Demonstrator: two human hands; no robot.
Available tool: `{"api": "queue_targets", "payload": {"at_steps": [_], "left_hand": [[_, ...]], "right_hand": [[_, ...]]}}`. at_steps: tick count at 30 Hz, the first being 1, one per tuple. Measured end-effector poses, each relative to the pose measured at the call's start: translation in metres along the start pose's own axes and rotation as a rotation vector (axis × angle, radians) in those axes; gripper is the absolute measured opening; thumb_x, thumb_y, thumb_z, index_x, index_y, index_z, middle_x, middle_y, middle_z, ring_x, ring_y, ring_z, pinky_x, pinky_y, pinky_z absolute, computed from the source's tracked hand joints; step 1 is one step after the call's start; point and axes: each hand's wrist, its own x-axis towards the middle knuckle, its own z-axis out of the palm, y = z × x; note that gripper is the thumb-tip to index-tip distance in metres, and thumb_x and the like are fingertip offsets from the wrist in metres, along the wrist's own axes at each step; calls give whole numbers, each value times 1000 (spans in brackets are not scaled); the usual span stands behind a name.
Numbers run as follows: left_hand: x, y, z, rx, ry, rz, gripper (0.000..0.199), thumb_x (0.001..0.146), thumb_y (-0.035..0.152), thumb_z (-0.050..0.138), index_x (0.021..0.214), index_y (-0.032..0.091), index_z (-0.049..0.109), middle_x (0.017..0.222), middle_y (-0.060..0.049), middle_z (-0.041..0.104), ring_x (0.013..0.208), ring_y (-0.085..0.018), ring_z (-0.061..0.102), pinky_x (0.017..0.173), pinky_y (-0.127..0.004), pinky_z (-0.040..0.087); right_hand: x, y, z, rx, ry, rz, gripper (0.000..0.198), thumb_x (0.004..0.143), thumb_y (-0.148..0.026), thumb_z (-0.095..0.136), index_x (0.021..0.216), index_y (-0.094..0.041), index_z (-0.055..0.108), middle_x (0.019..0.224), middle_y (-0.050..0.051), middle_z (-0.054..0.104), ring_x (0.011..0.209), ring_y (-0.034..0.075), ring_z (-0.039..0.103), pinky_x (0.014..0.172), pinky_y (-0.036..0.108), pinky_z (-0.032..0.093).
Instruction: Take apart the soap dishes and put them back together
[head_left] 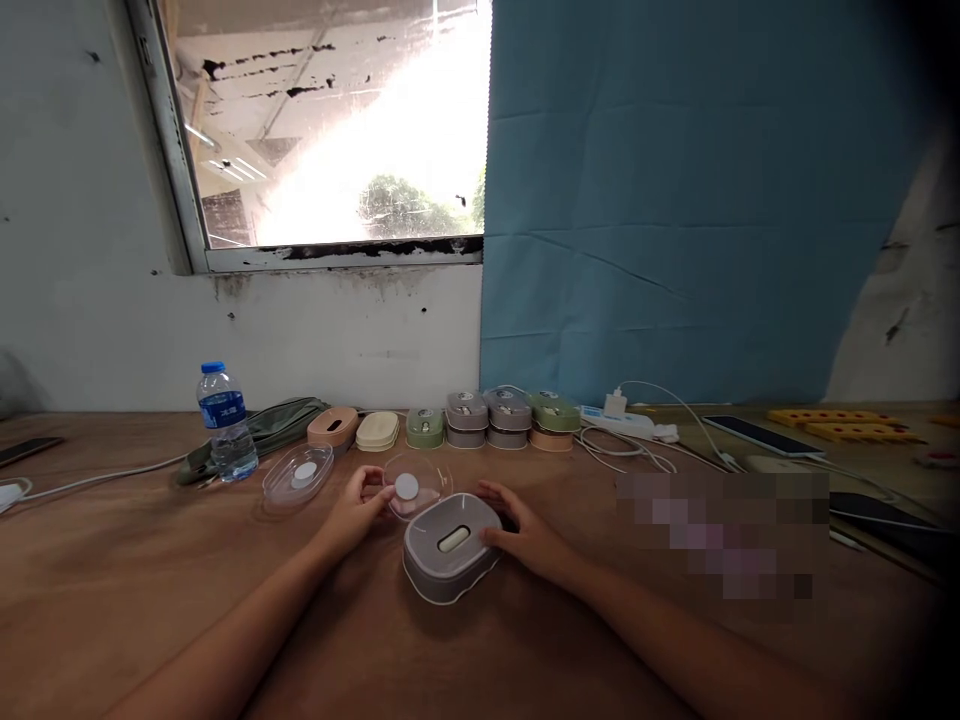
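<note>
Between my fingers and thumb, my left hand [367, 500] pinches the edge of a clear plastic cover [424, 492] with a round white disc on it. The cover is raised at a tilt just behind a grey rounded plastic box [439, 565]. A cream-coloured oval piece [454, 540] shows in the slot on top of the box. My right hand [525, 532] grips the right side of that box, thumb on its top edge and fingers round the far side. Another clear cover [298, 475] with a white disc lies on the table to the left.
Along the wall stand a peach box [332, 427], a cream box [377, 431], a green box [425, 428] and stacked grey boxes [466, 418]. A water bottle [225, 425] is at the left. A power strip [622, 422], cables and a phone [761, 436] lie right.
</note>
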Motion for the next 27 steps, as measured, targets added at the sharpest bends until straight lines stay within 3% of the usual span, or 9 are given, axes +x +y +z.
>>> {"api": "queue_targets", "payload": {"at_steps": [4, 8, 11, 13, 17, 21, 24, 27], "left_hand": [[6, -9, -9, 166, 69, -82, 60, 68, 41, 61, 117, 17, 35, 118, -15, 44, 56, -7, 57, 59, -27, 49], [-2, 2, -14, 529, -88, 144, 50, 68, 43, 59, 110, 19, 50, 126, -12, 39, 71, -13, 56, 69, -31, 47], [-9, 12, -13, 703, -271, 266, 32, 70, 37, 58, 97, 19, 61, 113, -8, 52, 80, -17, 56, 73, -29, 44], [-11, 17, -11, 806, -313, 316, 20, 75, 32, 53, 87, 20, 65, 94, -6, 61, 83, -19, 55, 74, -29, 42], [-11, 25, -11, 1014, -192, 430, 20, 77, 22, 48, 82, 22, 67, 82, -4, 65, 78, -20, 52, 68, -29, 38], [-7, 36, -27, 1201, 82, 491, 24, 79, 25, 44, 89, 22, 67, 87, -4, 66, 77, -21, 50, 70, -32, 36], [-4, 42, -48, 1368, 278, 413, 27, 78, 28, 44, 88, 21, 68, 88, -5, 67, 79, -24, 51, 72, -35, 35], [-2, 43, -68, 1465, 369, 263, 29, 76, 32, 43, 83, 21, 69, 83, -7, 67, 80, -26, 53, 71, -35, 35]], "right_hand": [[-1, -3, 0, -33, -5, 0, 62, 64, -22, 65, 120, -19, 40, 126, 11, 46, 115, 22, 44, 100, 40, 31], [-2, -7, 0, -42, -2, 21, 59, 64, -20, 64, 118, -19, 42, 125, 10, 47, 115, 22, 44, 100, 39, 32], [-2, -8, 0, -50, -5, 25, 56, 64, -18, 62, 117, -19, 42, 125, 10, 47, 114, 21, 45, 100, 39, 32], [-2, -7, 0, -54, -3, 16, 54, 65, -17, 62, 115, -19, 44, 124, 9, 48, 113, 21, 45, 100, 39, 32], [-3, -7, 0, -55, -5, 15, 52, 65, -18, 62, 115, -19, 44, 122, 8, 50, 112, 22, 46, 99, 39, 33], [-4, -8, 0, -75, -13, 22, 52, 67, -20, 61, 116, -18, 44, 122, 9, 50, 112, 22, 46, 98, 39, 34], [-4, -9, 0, -97, -9, 19, 51, 67, -20, 61, 115, -19, 45, 119, 8, 52, 110, 22, 47, 97, 38, 35], [-4, -10, 0, -113, -10, 7, 47, 67, -20, 60, 112, -20, 47, 115, 6, 54, 108, 22, 49, 95, 38, 37]]}}
